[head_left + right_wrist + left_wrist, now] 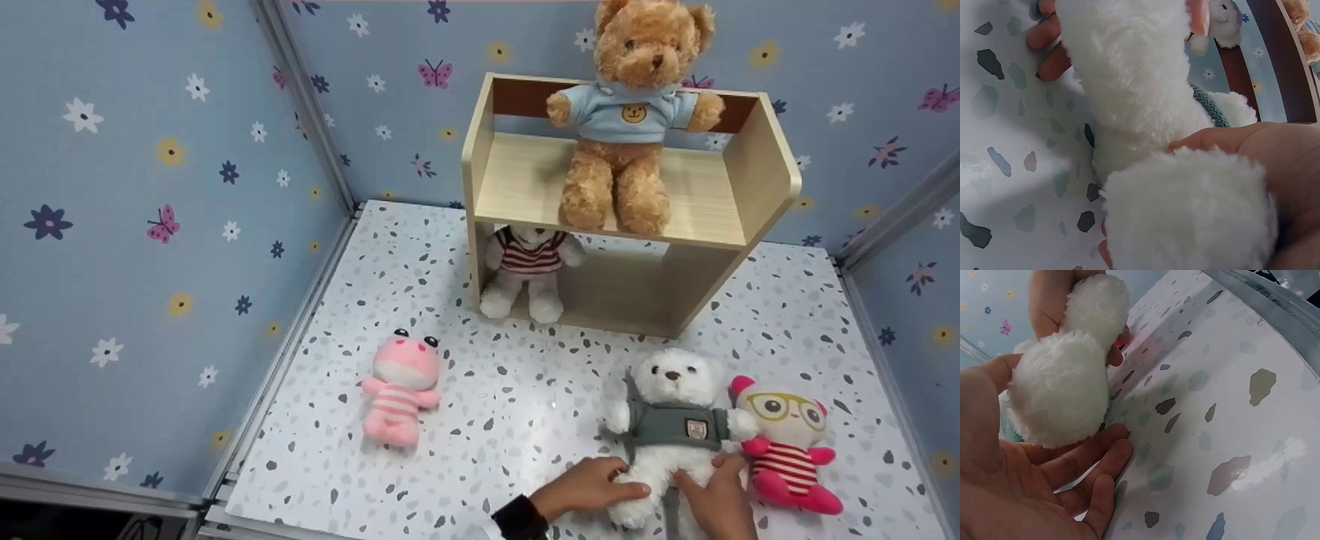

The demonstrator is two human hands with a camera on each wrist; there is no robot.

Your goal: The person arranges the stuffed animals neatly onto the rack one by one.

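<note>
A white teddy bear point(675, 375) in a dark green sweater lies face up near the front of the table. My left hand point(583, 486) grips its leg on the left side, thumb on top; the left wrist view has the fingers of that hand point(1081, 475) curled beneath the fluffy foot point(1061, 391). My right hand point(721, 501) holds the other leg, its thumb point(1207, 139) across the white fur point(1129, 73) in the right wrist view. Most of the right fingers are hidden under the leg.
A pink frog plush point(397, 394) lies at left; a pink-and-white plush with glasses point(784, 450) lies right beside the bear. Behind stands a wooden shelf point(705, 187) with a brown bear point(619, 172) on top and a striped-shirt bear point(531, 259) below. Patterned walls point(150, 262) surround the table.
</note>
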